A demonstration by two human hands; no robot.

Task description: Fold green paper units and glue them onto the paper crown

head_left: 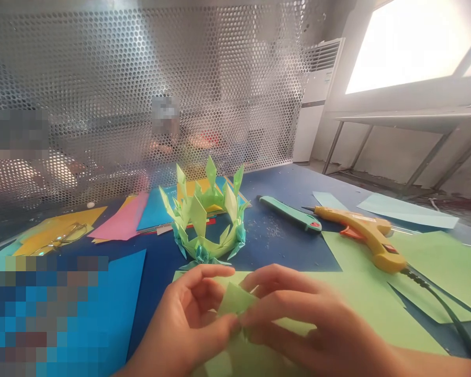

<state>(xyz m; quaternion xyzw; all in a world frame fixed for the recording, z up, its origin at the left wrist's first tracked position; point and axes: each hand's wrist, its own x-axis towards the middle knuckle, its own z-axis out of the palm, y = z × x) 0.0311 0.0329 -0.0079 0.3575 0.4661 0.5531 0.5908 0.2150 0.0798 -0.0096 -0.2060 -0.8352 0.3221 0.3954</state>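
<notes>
Green paper piece (234, 298) sat pinched between your two hands, low and close to you, over a larger green sheet (361, 309) on the blue table (286, 246). Your left hand (188, 324) closed thumb and forefinger narrowly on its left edge, and your right hand (317, 324) pressed its fingertips onto the right edge, both hands holding the same piece. Just beyond your fingers stood the folded paper crown (206, 217), upright, apart from the piece. Past your right hand lay the glue gun (367, 233) on its side, its cord (443, 303) trailing across the green sheet, with the knife (290, 212) beside it, farther out. Beyond your left hand lay the pink sheet (123, 220) and yellow sheets (58, 233). By my reading, the fold could have gone crooked if the two pinches pulled unevenly, since the piece was small and both thumbs crowded it. Your right forearm could also have snagged the cord and dragged the gun's nozzle toward the paper. A forward slip of either hand could have knocked the crown. The crease itself was hidden under your fingers and the hands were blurred, so I could not tell how far it was folded. Whether the knife blade was out was too small to make out, and the region left of your left hand was obscured.
</notes>
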